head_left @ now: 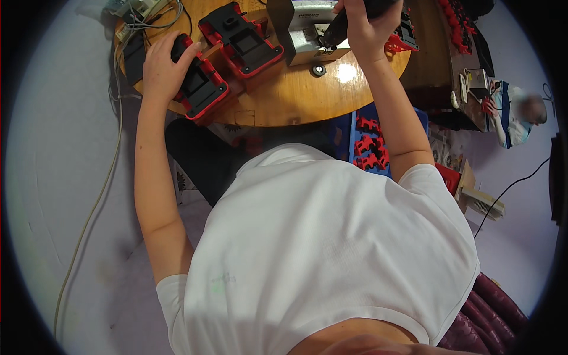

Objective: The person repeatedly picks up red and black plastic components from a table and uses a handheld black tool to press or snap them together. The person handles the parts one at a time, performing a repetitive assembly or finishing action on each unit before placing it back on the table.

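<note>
My left hand [162, 66] is wrapped over the upper end of a red and black plastic casing [204, 89] on the left of the wooden table. A second red and black casing [247, 46] lies just right of it, untouched. At the far edge of the view, my right hand [371, 31] is closed around a black power screwdriver [338, 31], its upper part cut off by the frame. The tool's tip points down-left into the front of a silver box-shaped screw feeder [303, 23]. Whether a screw sits on the tip is too small to see.
A small round black part [318, 70] lies before the feeder. Cables [145, 25] crowd the table's far left. Below the table edge, a blue crate [352, 142] holds several red parts. Another person [513, 115] sits at the far right, near a dark bench [435, 77].
</note>
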`<state>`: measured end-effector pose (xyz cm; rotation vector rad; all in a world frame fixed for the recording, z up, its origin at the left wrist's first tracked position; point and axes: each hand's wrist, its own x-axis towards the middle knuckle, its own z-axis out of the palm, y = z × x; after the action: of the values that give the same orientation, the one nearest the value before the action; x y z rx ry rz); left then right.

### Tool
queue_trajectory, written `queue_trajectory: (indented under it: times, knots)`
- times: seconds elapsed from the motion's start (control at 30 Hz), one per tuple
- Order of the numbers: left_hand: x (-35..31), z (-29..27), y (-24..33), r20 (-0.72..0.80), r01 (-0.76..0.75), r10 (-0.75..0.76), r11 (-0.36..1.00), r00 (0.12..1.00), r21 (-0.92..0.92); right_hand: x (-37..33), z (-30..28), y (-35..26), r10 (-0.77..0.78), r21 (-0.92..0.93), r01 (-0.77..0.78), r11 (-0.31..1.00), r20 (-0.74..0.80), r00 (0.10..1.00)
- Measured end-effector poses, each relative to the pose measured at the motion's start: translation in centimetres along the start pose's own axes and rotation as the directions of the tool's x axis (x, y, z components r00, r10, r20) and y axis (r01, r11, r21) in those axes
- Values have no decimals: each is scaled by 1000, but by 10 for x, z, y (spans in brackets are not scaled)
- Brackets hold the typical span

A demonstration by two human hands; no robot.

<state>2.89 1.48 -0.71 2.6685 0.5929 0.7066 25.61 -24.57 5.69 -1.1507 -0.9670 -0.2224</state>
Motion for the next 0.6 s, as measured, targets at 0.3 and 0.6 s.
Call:
queue_trajectory:
  times: [0.3, 0.6]
  knots:
    - [-1, 3, 4, 6, 40, -40, 999, 999, -8, -4, 96, -55, 179, 465, -207, 861, 105, 978]
    - [4, -36, 46, 23, -127, 136, 964, 990, -234, -45, 168, -55, 32, 598, -190, 779, 265, 964]
